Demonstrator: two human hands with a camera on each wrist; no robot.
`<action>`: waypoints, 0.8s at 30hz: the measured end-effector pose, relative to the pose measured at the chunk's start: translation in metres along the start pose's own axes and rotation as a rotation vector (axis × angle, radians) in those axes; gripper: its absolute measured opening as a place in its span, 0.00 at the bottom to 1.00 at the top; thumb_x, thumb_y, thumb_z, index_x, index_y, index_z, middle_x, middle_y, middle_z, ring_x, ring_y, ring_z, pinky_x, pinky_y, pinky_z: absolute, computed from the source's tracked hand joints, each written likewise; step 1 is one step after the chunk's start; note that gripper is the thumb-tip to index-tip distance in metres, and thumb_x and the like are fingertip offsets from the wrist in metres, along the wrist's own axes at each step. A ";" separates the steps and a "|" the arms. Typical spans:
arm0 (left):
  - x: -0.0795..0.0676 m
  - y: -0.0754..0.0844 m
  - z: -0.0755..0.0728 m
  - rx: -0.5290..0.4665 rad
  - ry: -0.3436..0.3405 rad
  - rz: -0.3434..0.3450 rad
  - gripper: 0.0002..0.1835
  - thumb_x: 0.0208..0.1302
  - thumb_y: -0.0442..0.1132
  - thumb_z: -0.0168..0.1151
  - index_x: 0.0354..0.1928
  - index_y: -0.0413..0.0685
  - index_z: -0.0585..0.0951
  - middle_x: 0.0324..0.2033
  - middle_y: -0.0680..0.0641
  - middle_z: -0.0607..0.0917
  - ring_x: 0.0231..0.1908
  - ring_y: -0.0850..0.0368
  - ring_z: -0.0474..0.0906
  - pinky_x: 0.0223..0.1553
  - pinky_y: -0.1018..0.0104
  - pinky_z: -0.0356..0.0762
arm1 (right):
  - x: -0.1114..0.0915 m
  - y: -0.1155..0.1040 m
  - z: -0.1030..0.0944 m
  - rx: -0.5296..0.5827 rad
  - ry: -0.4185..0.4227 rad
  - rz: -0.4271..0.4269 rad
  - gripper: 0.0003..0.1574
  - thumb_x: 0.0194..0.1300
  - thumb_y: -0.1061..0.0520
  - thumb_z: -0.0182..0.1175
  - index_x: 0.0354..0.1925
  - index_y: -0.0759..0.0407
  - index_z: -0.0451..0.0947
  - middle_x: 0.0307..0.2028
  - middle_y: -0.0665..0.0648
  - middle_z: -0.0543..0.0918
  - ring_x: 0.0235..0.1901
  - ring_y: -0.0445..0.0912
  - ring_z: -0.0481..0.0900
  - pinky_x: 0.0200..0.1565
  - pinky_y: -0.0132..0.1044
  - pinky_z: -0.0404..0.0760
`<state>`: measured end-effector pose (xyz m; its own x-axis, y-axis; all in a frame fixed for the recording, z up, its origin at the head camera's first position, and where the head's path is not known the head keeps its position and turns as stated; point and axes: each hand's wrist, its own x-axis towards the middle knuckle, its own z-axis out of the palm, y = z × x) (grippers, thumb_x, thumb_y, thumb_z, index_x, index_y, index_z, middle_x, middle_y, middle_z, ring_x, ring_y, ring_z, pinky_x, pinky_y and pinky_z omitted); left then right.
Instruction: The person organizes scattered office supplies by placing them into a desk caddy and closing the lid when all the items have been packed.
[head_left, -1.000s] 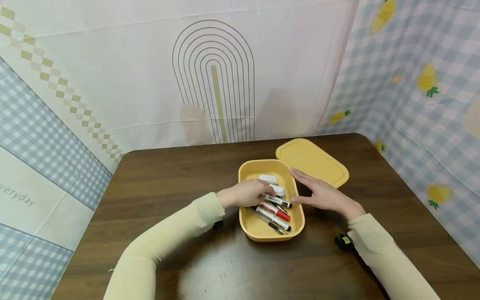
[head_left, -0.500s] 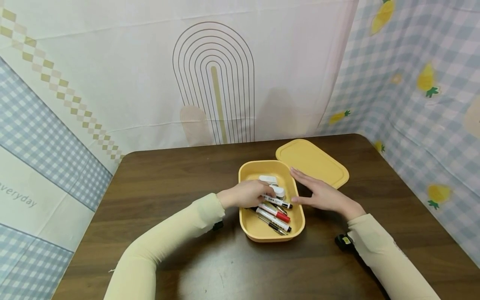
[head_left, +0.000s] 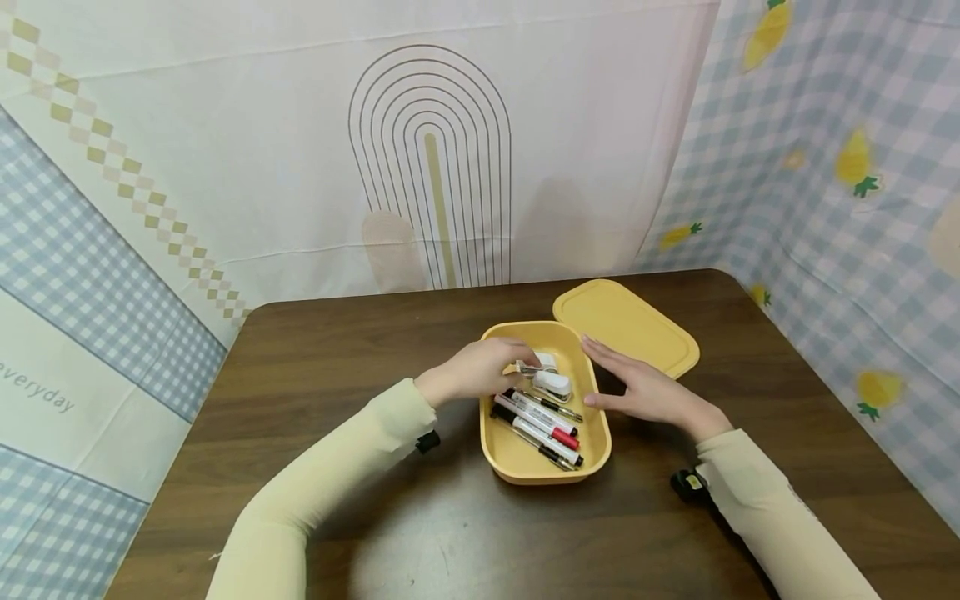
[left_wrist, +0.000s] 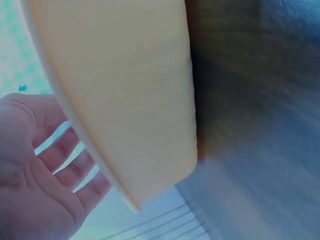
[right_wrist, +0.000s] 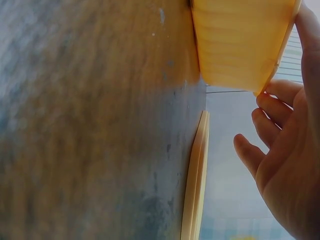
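My left hand (head_left: 480, 368) reaches over the left rim of a yellow plastic box (head_left: 543, 475), thumb and fingertips at a small clear-and-grey piece (head_left: 528, 367); I cannot tell whether they pinch it. In the left wrist view the box wall hides those fingertips. Beside them lie a white stapler (head_left: 553, 383) and another white item (head_left: 546, 360). Lower in the box, black-capped white markers, a red-capped marker (head_left: 564, 438) and slim pens (head_left: 558, 407) lie slanted. My right hand (head_left: 648, 392) rests its straight, spread fingers and thumb along the right rim.
The yellow lid (head_left: 630, 325) lies flat behind the box, at the right. The dark wooden table (head_left: 360, 350) reaches back to a patterned cloth (head_left: 300, 150), with checked cloth (head_left: 840, 275) along the right side.
My left hand has left the black-capped marker, which now lies lower among the others, and has moved up toward the white items. My right hand stays at the rim.
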<state>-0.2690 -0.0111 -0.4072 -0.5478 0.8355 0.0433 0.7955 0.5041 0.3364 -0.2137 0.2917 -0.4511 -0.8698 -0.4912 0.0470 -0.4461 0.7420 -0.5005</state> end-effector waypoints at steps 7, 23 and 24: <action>-0.015 -0.012 -0.006 0.009 0.161 -0.087 0.17 0.69 0.38 0.65 0.58 0.49 0.82 0.55 0.49 0.81 0.58 0.53 0.75 0.59 0.56 0.74 | 0.000 0.001 0.001 -0.009 0.001 0.000 0.60 0.63 0.28 0.62 0.81 0.45 0.47 0.79 0.57 0.49 0.75 0.59 0.53 0.69 0.60 0.58; -0.042 -0.037 0.006 -0.196 0.282 -0.234 0.28 0.69 0.39 0.64 0.67 0.36 0.73 0.59 0.39 0.78 0.59 0.46 0.76 0.62 0.53 0.72 | 0.001 0.000 0.000 -0.013 -0.008 0.009 0.61 0.63 0.29 0.63 0.81 0.45 0.46 0.79 0.59 0.49 0.75 0.60 0.52 0.69 0.61 0.57; -0.043 -0.038 0.006 -0.209 0.281 -0.241 0.28 0.69 0.39 0.64 0.68 0.35 0.73 0.59 0.39 0.78 0.59 0.46 0.77 0.62 0.53 0.72 | 0.001 0.000 0.000 -0.013 -0.011 0.010 0.61 0.63 0.28 0.63 0.81 0.45 0.46 0.79 0.58 0.49 0.75 0.59 0.52 0.70 0.60 0.57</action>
<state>-0.2742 -0.0646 -0.4279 -0.7842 0.5922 0.1851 0.5820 0.5986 0.5505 -0.2149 0.2909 -0.4509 -0.8718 -0.4888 0.0327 -0.4404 0.7529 -0.4891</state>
